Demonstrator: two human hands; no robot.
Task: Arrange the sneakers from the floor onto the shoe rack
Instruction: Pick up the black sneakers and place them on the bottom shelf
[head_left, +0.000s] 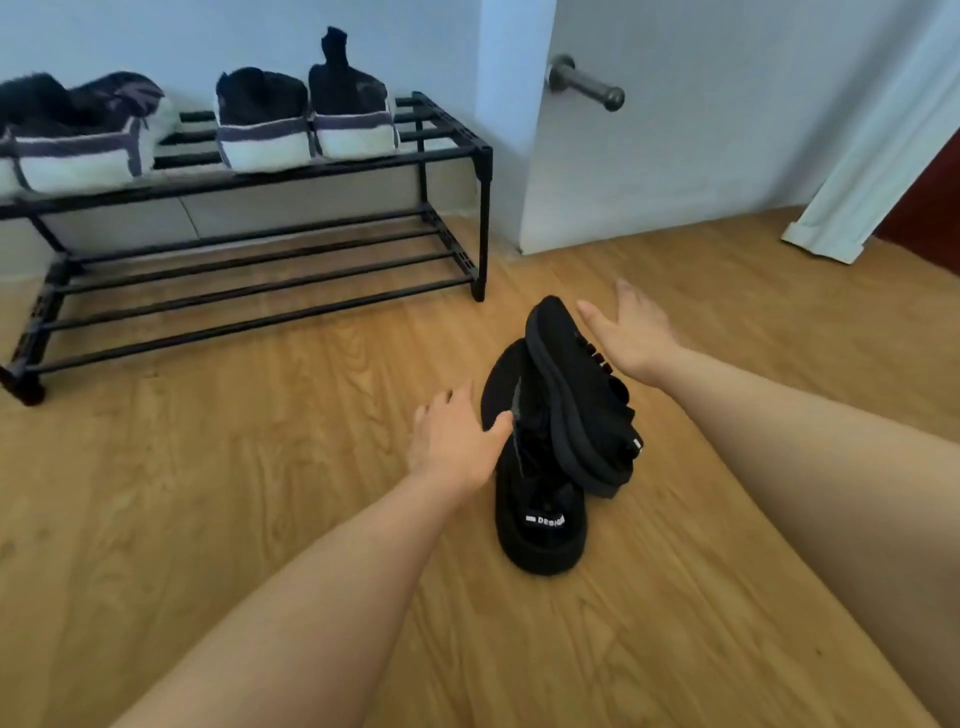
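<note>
Four sneakers (262, 122) already sit on the top shelf of the shoe rack (452, 150) at the left, heels out, with the lower shelf bare. Moving right, the left hand (457, 441) rests spread and open on the floor side of a black shoe (540, 525), thumb touching its upper, gripping nothing yet. That shoe stands on the wooden floor (208, 467) with its heel toward me and a small white label on the back. A second black shoe (582, 395) leans tilted on its side across the first, thick sole showing. Further right, the right hand (631, 332) hovers open beside the tilted shoe's laced top, fingers loose, touching little or nothing as far as I can tell.

These look like chunky knit shoes: soft, yielding uppers over stiff, thick soles, probably light enough for one hand each. I'd pinch each at the heel collar or clasp across the sole, since squeezing the soft upper would just crumple it. The leaning one seems likely to topple if its partner is pulled first.
</note>
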